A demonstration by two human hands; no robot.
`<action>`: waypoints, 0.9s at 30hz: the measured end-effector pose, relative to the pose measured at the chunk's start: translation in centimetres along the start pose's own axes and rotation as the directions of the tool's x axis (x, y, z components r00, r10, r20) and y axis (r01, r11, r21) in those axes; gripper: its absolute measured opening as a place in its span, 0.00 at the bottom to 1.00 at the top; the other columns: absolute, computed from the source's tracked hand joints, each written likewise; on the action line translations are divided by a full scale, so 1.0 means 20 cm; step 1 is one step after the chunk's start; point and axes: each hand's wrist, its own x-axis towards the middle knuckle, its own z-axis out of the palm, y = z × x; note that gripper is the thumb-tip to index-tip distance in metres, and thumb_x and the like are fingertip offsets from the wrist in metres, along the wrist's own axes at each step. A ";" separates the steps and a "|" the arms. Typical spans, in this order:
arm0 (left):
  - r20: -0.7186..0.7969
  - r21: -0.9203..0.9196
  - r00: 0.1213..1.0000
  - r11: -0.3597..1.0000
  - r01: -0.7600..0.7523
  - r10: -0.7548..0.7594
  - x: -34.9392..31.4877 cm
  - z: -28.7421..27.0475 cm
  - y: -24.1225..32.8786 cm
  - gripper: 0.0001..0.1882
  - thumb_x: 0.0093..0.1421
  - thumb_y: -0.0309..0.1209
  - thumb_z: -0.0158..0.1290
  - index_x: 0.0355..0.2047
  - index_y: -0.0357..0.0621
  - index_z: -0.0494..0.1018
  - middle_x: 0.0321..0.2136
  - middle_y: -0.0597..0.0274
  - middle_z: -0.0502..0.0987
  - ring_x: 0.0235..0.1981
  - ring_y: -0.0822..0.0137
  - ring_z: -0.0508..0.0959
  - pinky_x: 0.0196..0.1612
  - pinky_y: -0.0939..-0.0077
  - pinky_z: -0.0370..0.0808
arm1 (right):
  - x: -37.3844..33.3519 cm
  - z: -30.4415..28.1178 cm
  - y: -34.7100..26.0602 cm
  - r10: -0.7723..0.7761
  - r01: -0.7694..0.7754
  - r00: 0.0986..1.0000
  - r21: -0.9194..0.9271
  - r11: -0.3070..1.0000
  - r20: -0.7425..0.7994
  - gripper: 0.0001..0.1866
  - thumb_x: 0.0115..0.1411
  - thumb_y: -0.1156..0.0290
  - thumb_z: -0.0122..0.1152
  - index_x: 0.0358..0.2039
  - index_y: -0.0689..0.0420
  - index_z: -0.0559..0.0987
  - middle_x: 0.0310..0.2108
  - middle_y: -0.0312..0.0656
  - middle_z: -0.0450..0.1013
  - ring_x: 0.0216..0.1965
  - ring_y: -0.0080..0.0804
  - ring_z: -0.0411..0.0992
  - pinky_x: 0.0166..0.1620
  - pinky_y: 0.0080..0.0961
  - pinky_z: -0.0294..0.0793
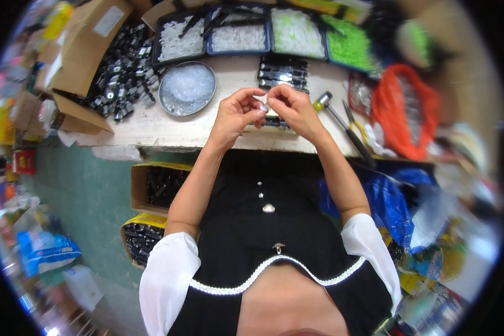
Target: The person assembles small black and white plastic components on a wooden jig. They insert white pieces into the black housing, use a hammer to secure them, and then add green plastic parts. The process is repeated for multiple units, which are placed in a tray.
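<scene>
Both hands meet above the near edge of the white tabletop point(168, 126), around the middle of that edge. The left hand point(238, 116) pinches a small pale piece point(262, 107) between thumb and fingers. The right hand point(297, 112) has its thumb and forefinger drawn together at the same piece — whether it grips too, I cannot tell, since the fingers cover most of it.

Just beyond the hands, black shiny parts point(283, 73) lie in a row running toward the far edge. Four trays point(238, 52) stand side by side along that edge; the one furthest right holds bright green bits point(350, 47), the others whitish ones.

Left of the hands sits a round metal dish point(186, 114) of clear bits. Past it, a heap of black and silver pieces point(123, 70) fills the far left corner, beside a cardboard box point(89, 50).

To the right, a hammer point(347, 130) lies aslant, its handle reaching the near edge, with pliers point(353, 120) close by. A red-orange bag point(383, 115) stands open toward the right edge.
</scene>
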 end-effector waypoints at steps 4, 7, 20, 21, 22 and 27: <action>-0.008 0.048 1.000 0.999 -0.015 0.015 0.00 0.00 0.00 0.19 0.50 0.18 0.55 0.44 0.37 0.69 0.29 0.62 0.74 0.26 0.73 0.75 0.28 0.82 0.73 | 0.00 -0.01 -0.02 -0.007 0.007 1.000 -0.027 1.000 0.004 0.08 0.55 0.69 0.53 0.30 0.62 0.73 0.22 0.40 0.71 0.24 0.23 0.66 0.27 0.21 0.65; -0.008 0.069 1.000 0.997 -0.024 0.024 -0.01 0.00 0.01 0.19 0.50 0.17 0.55 0.44 0.37 0.69 0.29 0.62 0.74 0.26 0.73 0.74 0.28 0.82 0.72 | -0.01 -0.01 -0.03 -0.024 0.025 0.999 -0.051 0.998 0.025 0.08 0.55 0.69 0.53 0.30 0.62 0.73 0.22 0.41 0.71 0.23 0.25 0.67 0.28 0.22 0.65; -0.106 -0.016 0.987 0.993 -0.119 0.117 -0.01 -0.01 -0.03 0.12 0.53 0.20 0.54 0.40 0.36 0.73 0.29 0.59 0.77 0.25 0.74 0.75 0.26 0.80 0.73 | -0.02 0.05 -0.01 -0.221 0.208 0.966 -0.100 0.973 -0.136 0.05 0.54 0.74 0.56 0.30 0.61 0.74 0.25 0.40 0.70 0.25 0.28 0.68 0.27 0.23 0.65; -0.112 -0.052 0.987 0.991 -0.123 0.117 -0.02 0.00 -0.03 0.11 0.54 0.20 0.54 0.39 0.36 0.73 0.29 0.58 0.77 0.24 0.74 0.75 0.25 0.80 0.74 | -0.02 0.05 -0.02 -0.254 0.241 0.958 -0.108 0.965 -0.135 0.04 0.54 0.75 0.57 0.30 0.61 0.74 0.26 0.40 0.70 0.26 0.28 0.68 0.27 0.23 0.65; -0.114 -0.086 0.988 0.989 -0.117 0.107 -0.02 0.00 -0.03 0.11 0.54 0.21 0.54 0.39 0.35 0.73 0.28 0.59 0.77 0.24 0.74 0.75 0.25 0.80 0.74 | -0.03 0.05 -0.02 -0.288 0.273 0.948 -0.116 0.955 -0.134 0.04 0.53 0.76 0.57 0.30 0.61 0.74 0.26 0.40 0.69 0.26 0.27 0.68 0.27 0.23 0.65; -0.110 -0.189 0.990 0.976 -0.107 0.087 -0.04 0.03 -0.05 0.10 0.54 0.22 0.55 0.38 0.34 0.73 0.26 0.60 0.76 0.23 0.74 0.75 0.23 0.81 0.74 | -0.02 0.09 0.00 -0.375 0.357 0.916 -0.138 0.924 -0.144 0.03 0.53 0.78 0.56 0.29 0.62 0.73 0.26 0.41 0.67 0.27 0.32 0.68 0.28 0.25 0.65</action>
